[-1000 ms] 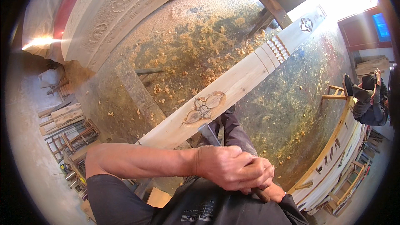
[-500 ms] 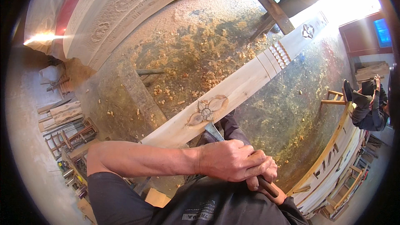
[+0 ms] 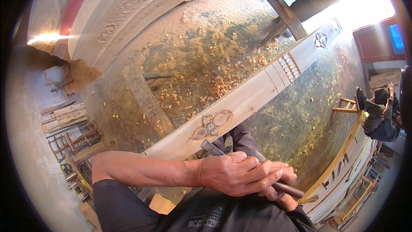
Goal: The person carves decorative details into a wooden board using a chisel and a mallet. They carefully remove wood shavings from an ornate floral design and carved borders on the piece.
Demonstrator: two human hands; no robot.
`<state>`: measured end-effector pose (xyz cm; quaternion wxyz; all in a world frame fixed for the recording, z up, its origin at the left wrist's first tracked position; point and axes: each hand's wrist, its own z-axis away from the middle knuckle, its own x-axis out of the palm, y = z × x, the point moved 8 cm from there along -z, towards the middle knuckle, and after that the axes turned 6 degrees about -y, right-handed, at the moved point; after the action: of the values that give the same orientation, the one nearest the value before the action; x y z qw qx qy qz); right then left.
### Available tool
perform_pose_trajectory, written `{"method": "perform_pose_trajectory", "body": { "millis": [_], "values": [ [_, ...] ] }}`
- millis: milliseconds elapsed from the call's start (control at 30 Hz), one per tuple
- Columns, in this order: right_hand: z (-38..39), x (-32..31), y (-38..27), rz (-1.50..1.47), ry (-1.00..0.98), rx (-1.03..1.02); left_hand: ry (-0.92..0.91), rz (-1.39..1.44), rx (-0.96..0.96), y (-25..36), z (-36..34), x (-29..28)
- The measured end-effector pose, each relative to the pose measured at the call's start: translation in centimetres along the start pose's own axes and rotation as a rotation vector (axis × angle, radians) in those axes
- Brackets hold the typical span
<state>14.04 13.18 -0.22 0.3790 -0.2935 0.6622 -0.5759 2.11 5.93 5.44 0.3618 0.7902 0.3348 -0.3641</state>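
A long pale wooden plank (image 3: 249,96) runs diagonally across the view from lower left to upper right. On its near part is a partly carved flower (image 3: 210,127) with pencilled lines. My left hand (image 3: 234,174) is closed around the shaft of a chisel (image 3: 213,148), whose flat blade points up and left. The blade tip is at the plank's near edge, just below the flower; whether it touches the wood I cannot tell. My right hand (image 3: 281,178) is closed around the brown handle, partly hidden behind the left hand, and the handle end sticks out beyond it.
Curled wood shavings (image 3: 223,81) litter the floor. A large carved panel (image 3: 128,13) stands at the upper left. At right, several tools lie along a workbench (image 3: 330,180), with a seated person (image 3: 382,111) beyond. A dark wooden bench (image 3: 287,17) stands under the plank's far end.
The chisel tip has shifted left and slightly down along the flower's lower side. The handle has swung right and lies flatter, with both hands still around the tool. The view has shifted slightly.
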Motion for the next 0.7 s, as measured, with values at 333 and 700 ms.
{"method": "perform_pose_trajectory", "body": {
  "millis": [333, 700],
  "values": [
    [-4.0, -3.8, -1.7, -0.086, 0.085, -0.151, -0.021, -0.067, -0.08, -1.1, -0.5, -0.1],
    [-6.3, -3.0, -4.0, -0.449, 0.206, -0.105, 0.106, 0.136, -0.23, -1.7, -0.3, -1.6]
  ]
}}
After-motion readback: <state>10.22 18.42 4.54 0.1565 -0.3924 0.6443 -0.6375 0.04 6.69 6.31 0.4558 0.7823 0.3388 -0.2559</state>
